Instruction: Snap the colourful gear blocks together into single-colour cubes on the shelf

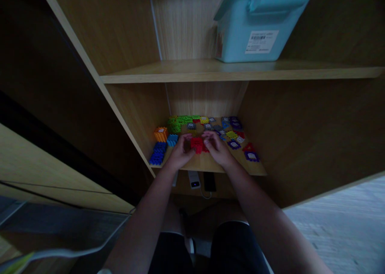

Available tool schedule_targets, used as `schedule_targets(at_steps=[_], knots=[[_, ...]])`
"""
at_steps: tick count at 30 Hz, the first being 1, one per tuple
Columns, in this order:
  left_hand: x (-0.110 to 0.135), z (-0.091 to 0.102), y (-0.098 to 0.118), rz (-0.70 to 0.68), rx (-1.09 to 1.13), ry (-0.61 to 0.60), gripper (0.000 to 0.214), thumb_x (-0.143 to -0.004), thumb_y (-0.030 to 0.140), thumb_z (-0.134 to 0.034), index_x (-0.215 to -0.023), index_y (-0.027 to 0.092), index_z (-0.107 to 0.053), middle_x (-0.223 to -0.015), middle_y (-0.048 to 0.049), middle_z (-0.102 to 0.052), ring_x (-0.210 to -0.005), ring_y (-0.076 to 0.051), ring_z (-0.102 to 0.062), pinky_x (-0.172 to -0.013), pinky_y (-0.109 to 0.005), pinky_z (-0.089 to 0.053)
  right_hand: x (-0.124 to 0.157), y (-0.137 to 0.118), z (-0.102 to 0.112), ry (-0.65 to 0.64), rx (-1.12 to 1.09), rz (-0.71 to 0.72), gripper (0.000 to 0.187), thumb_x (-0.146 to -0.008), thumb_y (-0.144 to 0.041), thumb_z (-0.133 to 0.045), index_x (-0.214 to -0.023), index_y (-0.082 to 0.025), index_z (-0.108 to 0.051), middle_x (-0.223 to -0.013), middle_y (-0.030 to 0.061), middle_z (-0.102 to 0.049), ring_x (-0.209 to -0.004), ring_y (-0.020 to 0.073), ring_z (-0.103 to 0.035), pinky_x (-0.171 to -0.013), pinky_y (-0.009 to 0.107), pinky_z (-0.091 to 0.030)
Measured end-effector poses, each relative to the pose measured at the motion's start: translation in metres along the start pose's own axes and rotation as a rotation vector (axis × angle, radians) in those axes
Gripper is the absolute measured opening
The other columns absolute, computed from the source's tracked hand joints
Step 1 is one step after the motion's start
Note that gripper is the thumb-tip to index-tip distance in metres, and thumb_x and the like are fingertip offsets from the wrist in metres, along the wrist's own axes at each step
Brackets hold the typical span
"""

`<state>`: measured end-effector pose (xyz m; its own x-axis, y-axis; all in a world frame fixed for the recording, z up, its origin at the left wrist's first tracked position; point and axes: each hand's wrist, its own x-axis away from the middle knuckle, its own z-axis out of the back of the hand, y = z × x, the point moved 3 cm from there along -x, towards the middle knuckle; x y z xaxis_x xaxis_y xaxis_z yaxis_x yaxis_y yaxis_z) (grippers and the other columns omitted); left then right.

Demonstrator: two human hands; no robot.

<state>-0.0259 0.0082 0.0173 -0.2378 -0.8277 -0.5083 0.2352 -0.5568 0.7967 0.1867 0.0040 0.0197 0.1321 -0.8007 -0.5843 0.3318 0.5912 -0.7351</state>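
Observation:
On a low wooden shelf (210, 166) lie several plastic interlocking blocks in many colours. My left hand (179, 152) and my right hand (217, 148) meet at the shelf's middle, both with fingers curled onto a cluster of red blocks (197, 144) held between them. To the left stand an orange block stack (161, 133) and blue block stacks (158, 153). Green blocks (177, 122) lie at the back left. Purple blocks (251, 155) with white labels rest at the right.
A light blue plastic bin (255, 25) with a white label stands on the upper shelf (240, 71). Wooden side walls close in the compartment. Below the shelf edge lie a small white device (194, 179) and a black device (209, 181). My knees are beneath.

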Motion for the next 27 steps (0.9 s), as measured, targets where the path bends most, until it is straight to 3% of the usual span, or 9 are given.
schedule_targets(at_steps=[3, 5, 9, 14, 19, 23, 27], knots=[[0.001, 0.001, 0.0, 0.006, -0.019, 0.002, 0.051, -0.091, 0.022, -0.07, -0.139, 0.025, -0.054, -0.14, -0.0118, -0.069, -0.135, -0.027, -0.067, -0.123, -0.054, -0.049, -0.001, 0.007, 0.015, 0.178, 0.164, -0.056, 0.023, -0.108, -0.038, -0.051, -0.122, -0.028, -0.066, -0.115, 0.0096, -0.078, -0.11, 0.0301, -0.073, -0.105, 0.052, -0.058], [0.001, 0.002, 0.0, 0.023, -0.013, 0.0, 0.051, -0.09, 0.02, -0.068, -0.139, 0.025, -0.054, -0.14, -0.012, -0.069, -0.135, -0.028, -0.067, -0.123, -0.054, -0.049, -0.001, 0.013, 0.023, 0.203, 0.286, -0.074, 0.019, -0.101, -0.028, -0.055, -0.113, -0.026, -0.07, -0.105, 0.0097, -0.078, -0.101, 0.0311, -0.073, -0.101, 0.053, -0.059], [0.0, 0.002, -0.001, 0.041, 0.008, -0.006, 0.055, -0.087, 0.014, -0.065, -0.139, 0.025, -0.054, -0.141, -0.0112, -0.069, -0.137, -0.027, -0.066, -0.125, -0.053, -0.048, 0.005, 0.018, 0.029, 0.05, 0.459, -0.002, 0.02, -0.09, -0.019, -0.062, -0.103, -0.027, -0.074, -0.107, 0.0087, -0.076, -0.109, 0.0325, -0.07, -0.105, 0.054, -0.055], [0.0, 0.001, -0.003, 0.046, 0.015, 0.008, 0.051, -0.088, 0.017, -0.067, -0.137, 0.027, -0.055, -0.139, -0.0103, -0.069, -0.134, -0.027, -0.068, -0.123, -0.053, -0.05, 0.015, 0.017, 0.029, -0.12, 0.567, 0.073, 0.012, -0.095, -0.027, -0.071, -0.103, -0.03, -0.079, -0.108, 0.0078, -0.076, -0.108, 0.0322, -0.069, -0.104, 0.054, -0.054], [0.0, 0.0, -0.007, 0.023, -0.005, 0.02, 0.051, -0.088, 0.016, -0.066, -0.137, 0.024, -0.054, -0.137, -0.0114, -0.069, -0.132, -0.026, -0.068, -0.122, -0.053, -0.05, 0.017, 0.019, 0.029, -0.075, 0.626, 0.053, 0.023, -0.098, -0.017, -0.061, -0.098, -0.03, -0.08, -0.102, 0.0076, -0.078, -0.102, 0.0309, -0.07, -0.1, 0.052, -0.056], [-0.001, -0.001, -0.009, 0.02, 0.007, 0.036, 0.051, -0.087, 0.015, -0.066, -0.136, 0.024, -0.055, -0.135, -0.011, -0.07, -0.129, -0.026, -0.069, -0.121, -0.052, -0.051, 0.019, 0.013, 0.028, 0.005, 0.693, 0.044, 0.013, -0.101, -0.031, -0.066, -0.1, -0.028, -0.078, -0.106, 0.0107, -0.077, -0.102, 0.0321, -0.069, -0.096, 0.051, -0.057], [-0.001, -0.001, -0.009, 0.026, 0.005, 0.033, 0.05, -0.088, 0.018, -0.067, -0.136, 0.023, -0.055, -0.135, -0.0119, -0.069, -0.13, -0.027, -0.068, -0.121, -0.052, -0.051, 0.019, 0.012, 0.026, -0.006, 0.715, -0.035, 0.021, -0.096, -0.048, -0.077, -0.098, -0.027, -0.076, -0.106, 0.0137, -0.076, -0.103, 0.0356, -0.069, -0.096, 0.053, -0.056]])
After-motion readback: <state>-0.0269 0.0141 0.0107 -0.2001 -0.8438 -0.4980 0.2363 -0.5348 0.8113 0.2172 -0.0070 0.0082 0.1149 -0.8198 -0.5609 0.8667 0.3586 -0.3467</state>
